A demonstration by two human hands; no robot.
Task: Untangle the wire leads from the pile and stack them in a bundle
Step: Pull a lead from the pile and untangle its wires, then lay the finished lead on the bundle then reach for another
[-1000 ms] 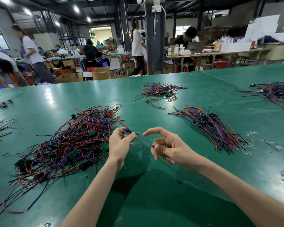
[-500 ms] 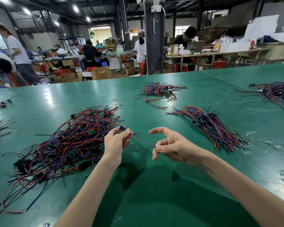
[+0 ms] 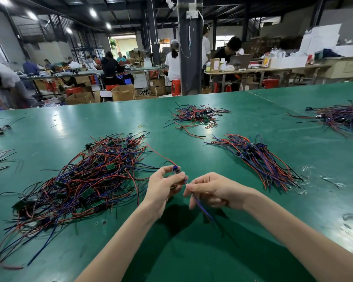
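The left hand's [image 3: 163, 189] grip pinches the small blue connector [image 3: 175, 169] of one wire lead [image 3: 200, 207] between thumb and fingertips, just right of the tangled pile [image 3: 86, 180]. The right hand's [image 3: 214, 190] grip pinches the lead's blue strand, which trails down over the green table [image 3: 192, 257]. The stacked bundle [image 3: 259, 157] lies further right, apart from both hands.

Both forearms reach fwd from bottom of view, converging at centre. L hand [image 3: 163, 188] curled, thumb & forefinger pinching one end of a wire lead [image 3: 201, 205]. R hand [image 3: 214, 192] curled, fingertips pinching same lead just beside L hand.
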